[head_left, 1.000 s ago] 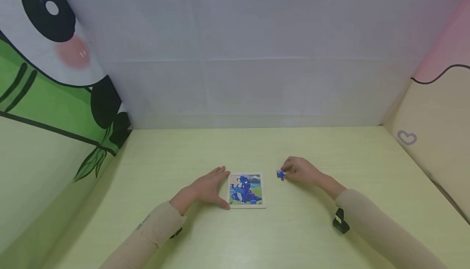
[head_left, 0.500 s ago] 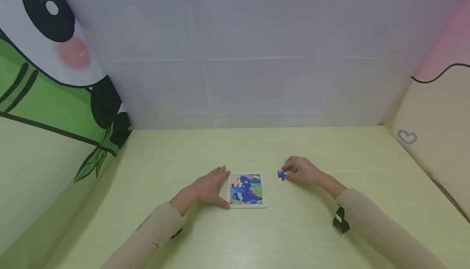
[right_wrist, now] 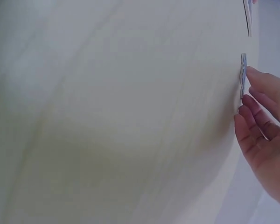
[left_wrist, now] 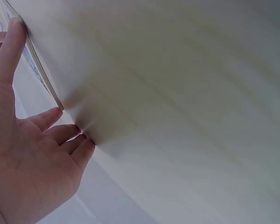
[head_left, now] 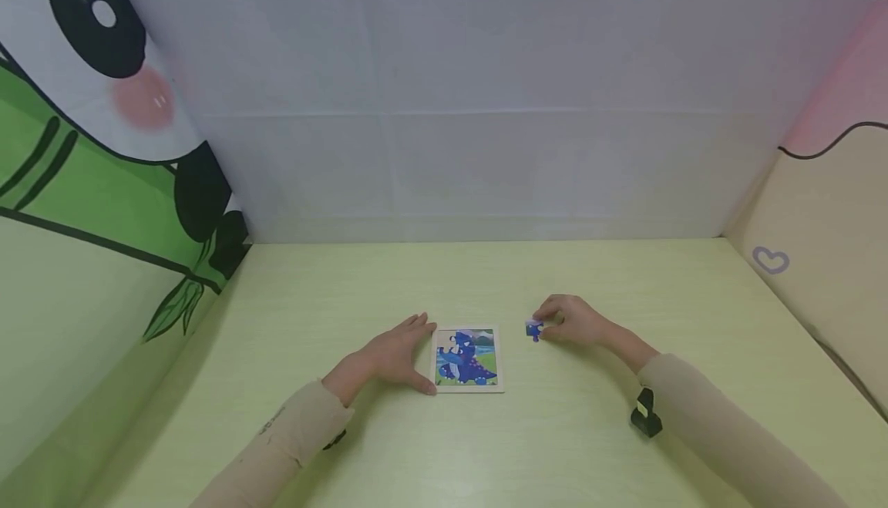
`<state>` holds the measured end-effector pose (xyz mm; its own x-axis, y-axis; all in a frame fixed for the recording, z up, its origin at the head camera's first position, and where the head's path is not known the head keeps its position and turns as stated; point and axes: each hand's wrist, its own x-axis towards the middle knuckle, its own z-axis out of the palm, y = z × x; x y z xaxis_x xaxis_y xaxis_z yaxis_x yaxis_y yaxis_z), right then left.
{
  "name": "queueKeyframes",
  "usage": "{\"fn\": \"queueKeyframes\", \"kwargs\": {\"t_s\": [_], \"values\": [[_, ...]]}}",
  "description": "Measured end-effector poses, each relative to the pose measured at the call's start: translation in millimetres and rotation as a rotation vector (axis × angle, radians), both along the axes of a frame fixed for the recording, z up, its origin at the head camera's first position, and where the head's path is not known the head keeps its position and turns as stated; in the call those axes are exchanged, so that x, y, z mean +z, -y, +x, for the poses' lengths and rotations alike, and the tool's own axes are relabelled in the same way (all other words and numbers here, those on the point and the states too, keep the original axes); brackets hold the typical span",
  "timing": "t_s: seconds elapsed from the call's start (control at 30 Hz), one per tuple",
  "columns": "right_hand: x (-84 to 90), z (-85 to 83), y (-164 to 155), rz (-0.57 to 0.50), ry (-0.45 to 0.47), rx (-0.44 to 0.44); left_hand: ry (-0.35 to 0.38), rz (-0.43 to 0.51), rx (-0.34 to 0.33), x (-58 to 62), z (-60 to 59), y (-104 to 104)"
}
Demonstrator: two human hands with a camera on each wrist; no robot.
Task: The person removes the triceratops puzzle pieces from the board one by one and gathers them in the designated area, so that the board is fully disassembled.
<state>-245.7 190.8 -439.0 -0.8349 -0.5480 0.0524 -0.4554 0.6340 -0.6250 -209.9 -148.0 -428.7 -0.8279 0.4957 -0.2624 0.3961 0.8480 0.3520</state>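
Note:
A small square puzzle board [head_left: 466,360] with a blue dinosaur picture lies flat on the pale yellow-green table [head_left: 486,277]. My left hand [head_left: 391,355] rests open against its left edge, thumb at the near corner and fingers at the far corner. In the left wrist view the thumb [left_wrist: 9,46] lies along the board's edge [left_wrist: 39,70] with the left hand [left_wrist: 28,158] on the table. A short way right of the board, my right hand [head_left: 572,319] pinches a small blue puzzle piece [head_left: 533,329]. The right wrist view shows the puzzle piece [right_wrist: 243,74] edge-on at the fingertips [right_wrist: 250,71].
A white cloth wall [head_left: 486,107] closes the back of the table. A panda-print wall [head_left: 104,146] stands on the left and a beige and pink wall with a heart [head_left: 770,261] on the right. A black wrist mount [head_left: 645,414] hangs under the right sleeve.
The head view has shifted very slightly. Both hands, the board and the blue piece keep their places.

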Motion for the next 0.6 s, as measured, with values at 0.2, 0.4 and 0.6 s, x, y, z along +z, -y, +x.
{"fn": "queueKeyframes", "kwargs": {"t_s": [0.2,0.4,0.6], "values": [[5.2,-2.1,6,0.006,0.019,0.000,0.004,0.004,0.003,3.0,2.4,-1],[10.6,-5.8,20,-0.003,0.002,0.016,-0.004,-0.003,0.003,2.3,1.2,0],[9.8,-7.1,44,-0.006,-0.012,0.041,-0.004,-0.002,-0.002,2.1,1.1,-1]]}}
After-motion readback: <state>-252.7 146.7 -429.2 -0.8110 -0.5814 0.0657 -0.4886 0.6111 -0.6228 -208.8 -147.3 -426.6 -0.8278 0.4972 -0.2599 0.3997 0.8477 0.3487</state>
